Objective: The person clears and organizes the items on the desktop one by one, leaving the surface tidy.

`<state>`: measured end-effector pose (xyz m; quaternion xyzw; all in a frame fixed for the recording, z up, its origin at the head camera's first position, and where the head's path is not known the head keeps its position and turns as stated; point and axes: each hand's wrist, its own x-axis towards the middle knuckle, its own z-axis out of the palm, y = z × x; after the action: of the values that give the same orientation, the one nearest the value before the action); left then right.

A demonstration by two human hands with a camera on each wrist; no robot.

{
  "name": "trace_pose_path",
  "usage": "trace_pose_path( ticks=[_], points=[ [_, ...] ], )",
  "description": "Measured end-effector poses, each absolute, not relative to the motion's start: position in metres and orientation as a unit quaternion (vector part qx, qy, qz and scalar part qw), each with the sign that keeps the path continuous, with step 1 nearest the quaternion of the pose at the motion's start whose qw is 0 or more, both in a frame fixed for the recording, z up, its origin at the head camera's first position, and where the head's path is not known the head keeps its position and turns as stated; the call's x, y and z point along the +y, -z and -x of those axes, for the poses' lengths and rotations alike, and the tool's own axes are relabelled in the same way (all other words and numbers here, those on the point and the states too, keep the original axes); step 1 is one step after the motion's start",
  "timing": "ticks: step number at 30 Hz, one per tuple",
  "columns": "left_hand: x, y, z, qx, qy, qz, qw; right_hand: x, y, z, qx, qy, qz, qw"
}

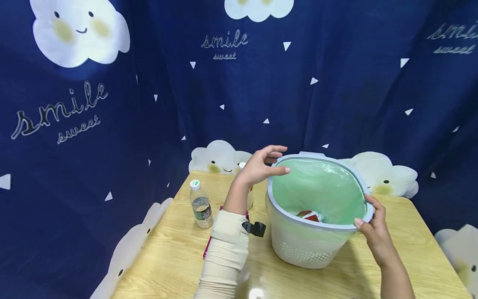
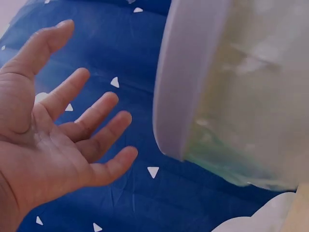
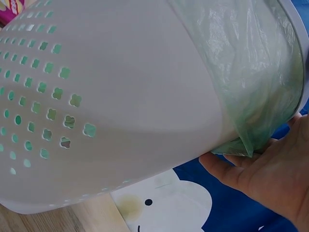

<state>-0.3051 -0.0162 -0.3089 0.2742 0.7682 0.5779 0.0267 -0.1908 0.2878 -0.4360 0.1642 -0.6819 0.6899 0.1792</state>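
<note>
A whitish trash bin [image 1: 295, 241] with small holes low on its wall stands tilted on the table. A green plastic bag [image 1: 321, 187] lines it and folds out over the rim. Inside lies a red-and-white item [image 1: 310, 215], its kind unclear. My right hand [image 1: 379, 228] grips the bin's right rim, thumb on the near edge. In the right wrist view, its fingers touch the wall by the hanging bag. At the opposite side, my left hand [image 1: 259, 166] hovers by the rim with fingers spread; the left wrist view shows it apart from the bin, holding nothing.
On the left of the wooden table [image 1: 164, 257] stands a clear bottle [image 1: 201, 209] with a white cap. Another bottle [image 1: 249, 199] is partly hidden behind my left wrist. A pink-edged item [image 1: 206, 249] lies under my left forearm. A blue curtain [image 1: 239, 91] hangs behind.
</note>
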Motion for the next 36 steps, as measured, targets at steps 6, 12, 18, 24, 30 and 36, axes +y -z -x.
trace_pose_path(
  ticks=[6, 12, 18, 24, 30, 36],
  points=[
    [-0.026, 0.325, 0.291, 0.770, -0.582, -0.261, -0.009, 0.289, 0.435, 0.190, -0.691, -0.686, -0.149, 0.171],
    [-0.034, 0.343, 0.276, 0.767, -0.594, -0.239, -0.042, 0.289, 0.435, 0.191, -0.691, -0.685, -0.148, 0.176],
    [-0.043, 0.357, 0.253, 0.762, -0.609, -0.212, -0.052, 0.289, 0.436, 0.191, -0.684, -0.690, -0.150, 0.179],
    [-0.061, 0.367, 0.228, 0.759, -0.627, -0.172, -0.046, 0.286, 0.439, 0.188, -0.683, -0.695, -0.141, 0.174],
    [-0.080, 0.383, 0.225, 0.750, -0.645, -0.130, -0.064, 0.284, 0.438, 0.186, -0.681, -0.696, -0.144, 0.176],
    [-0.092, 0.388, 0.226, 0.752, -0.644, -0.104, -0.095, 0.285, 0.435, 0.189, -0.678, -0.698, -0.147, 0.177]
  ],
)
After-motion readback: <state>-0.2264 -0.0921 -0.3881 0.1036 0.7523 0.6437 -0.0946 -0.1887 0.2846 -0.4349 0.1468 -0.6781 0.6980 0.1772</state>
